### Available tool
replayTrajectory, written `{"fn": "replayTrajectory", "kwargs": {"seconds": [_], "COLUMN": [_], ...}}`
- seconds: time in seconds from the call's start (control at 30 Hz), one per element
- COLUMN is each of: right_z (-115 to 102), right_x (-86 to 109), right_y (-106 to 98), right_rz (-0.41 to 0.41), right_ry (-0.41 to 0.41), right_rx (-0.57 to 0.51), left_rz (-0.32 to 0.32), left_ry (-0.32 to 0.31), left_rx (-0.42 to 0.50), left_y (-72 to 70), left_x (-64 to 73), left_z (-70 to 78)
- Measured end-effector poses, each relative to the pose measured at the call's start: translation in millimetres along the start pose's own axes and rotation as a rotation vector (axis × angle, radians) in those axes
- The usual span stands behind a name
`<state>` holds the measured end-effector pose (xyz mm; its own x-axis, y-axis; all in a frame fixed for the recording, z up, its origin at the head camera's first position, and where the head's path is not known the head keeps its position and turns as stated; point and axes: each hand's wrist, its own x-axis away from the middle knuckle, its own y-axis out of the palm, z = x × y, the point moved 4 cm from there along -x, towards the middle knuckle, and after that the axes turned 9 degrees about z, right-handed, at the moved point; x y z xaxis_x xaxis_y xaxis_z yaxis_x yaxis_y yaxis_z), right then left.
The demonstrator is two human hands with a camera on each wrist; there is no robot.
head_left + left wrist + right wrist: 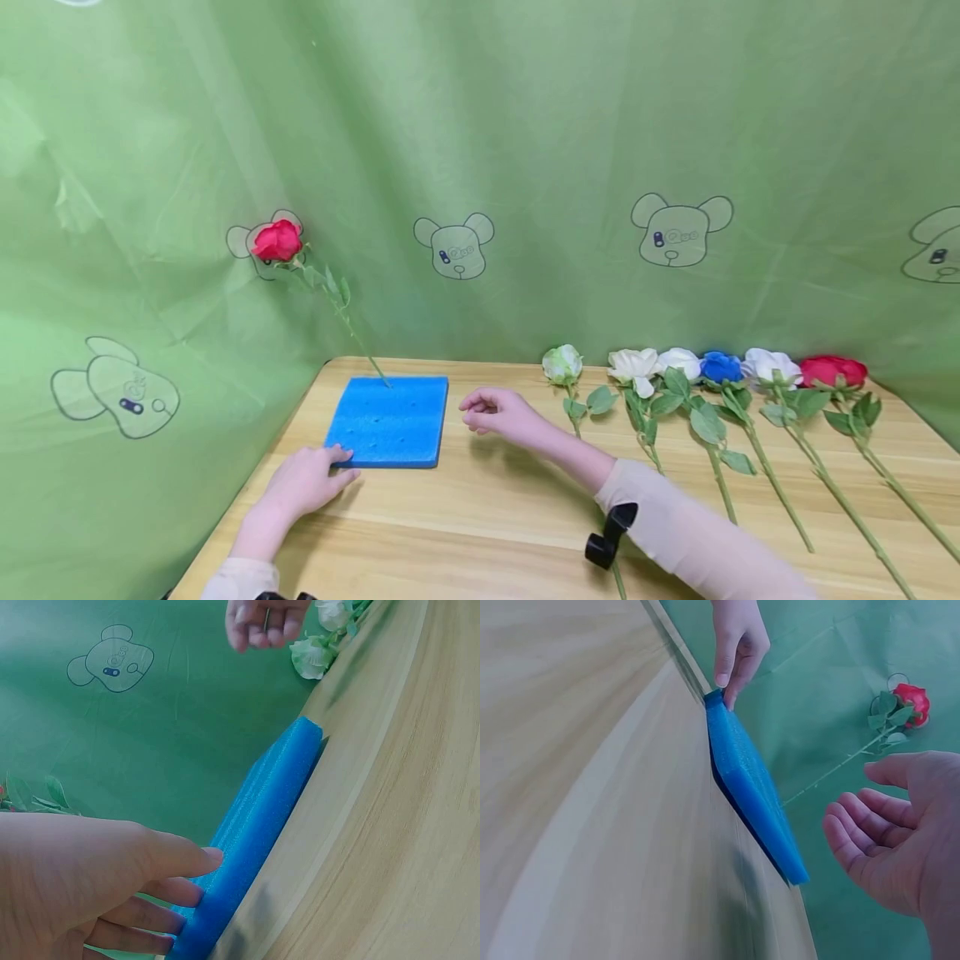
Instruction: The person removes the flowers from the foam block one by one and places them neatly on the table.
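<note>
A blue foam board (390, 433) lies on the wooden table, with several small holes in its top. One red rose (278, 241) stands in it near the back edge, its thin stem leaning left. My left hand (303, 482) rests at the board's front left corner; in the left wrist view its fairly straight fingers (142, 913) touch the blue edge. Right of the board hovers my right hand (501, 414), fingers loosely bent and holding nothing. The right wrist view also shows that hand (900, 832) with its palm bare, apart from the board.
On the right side of the table lie several long-stemmed roses: a greenish-white one (562, 364), white ones (635, 368), a blue one (722, 367) and a red one (832, 372). Green cloth (525, 125) with bear-head prints hangs behind and to the left.
</note>
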<state>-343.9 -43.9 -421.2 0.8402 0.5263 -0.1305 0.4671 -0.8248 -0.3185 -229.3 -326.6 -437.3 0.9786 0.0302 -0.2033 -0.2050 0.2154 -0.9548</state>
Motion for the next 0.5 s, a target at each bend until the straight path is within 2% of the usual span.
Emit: {"fn": "replayTrajectory", "kwargs": {"seconds": [0.5], "right_z": [9.5], "right_x": [-41.2], "right_y": [50.3], "right_rz": [0.029], "right_ry": [-0.025], "right_rx": [0.031], "left_rz": [0.025], "left_ry": [0.013], "left_rx": [-0.014], "left_y": [1.7], "left_x": [-1.5], "left_z": [0.6]}}
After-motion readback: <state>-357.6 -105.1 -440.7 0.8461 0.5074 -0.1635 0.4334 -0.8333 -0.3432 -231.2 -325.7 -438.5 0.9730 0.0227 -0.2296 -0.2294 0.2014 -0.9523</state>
